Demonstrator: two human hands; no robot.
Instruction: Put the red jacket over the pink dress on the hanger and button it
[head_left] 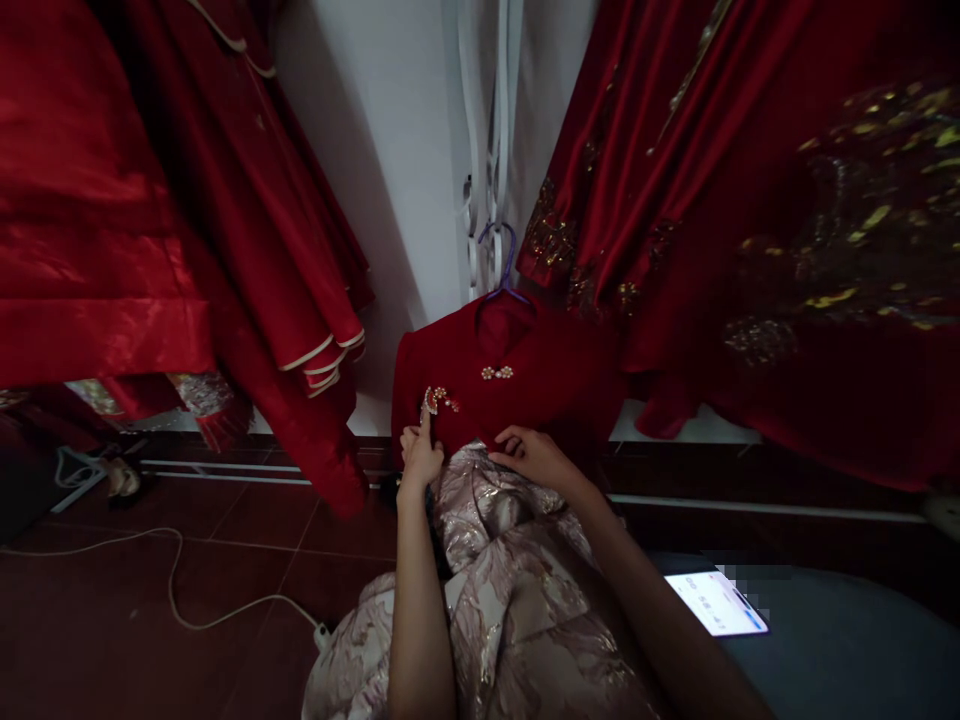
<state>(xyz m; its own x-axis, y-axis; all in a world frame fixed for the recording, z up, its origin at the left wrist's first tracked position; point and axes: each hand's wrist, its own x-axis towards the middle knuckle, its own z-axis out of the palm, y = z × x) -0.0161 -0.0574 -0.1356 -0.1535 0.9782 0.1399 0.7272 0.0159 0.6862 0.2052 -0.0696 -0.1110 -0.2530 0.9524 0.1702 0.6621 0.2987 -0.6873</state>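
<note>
A small red garment [525, 385] with pearl clasps hangs on a purple hanger [501, 262] against the white wall. My left hand [420, 455] has its forefinger stretched up, touching a pearl and gold clasp [437, 400] on the garment's left front; the other fingers are curled. My right hand [534, 455] rests on the garment's lower edge with fingers curled onto the cloth. Below both hands lies pale pink and gold brocade fabric [510, 600] over my lap.
Long red embroidered dresses hang at left [150, 230] and right [750, 220]. A lit phone [716, 602] lies on a grey cushion [840, 650] at the right. A white cable [172, 590] runs over the dark red tiled floor. Shoes [124, 478] stand at far left.
</note>
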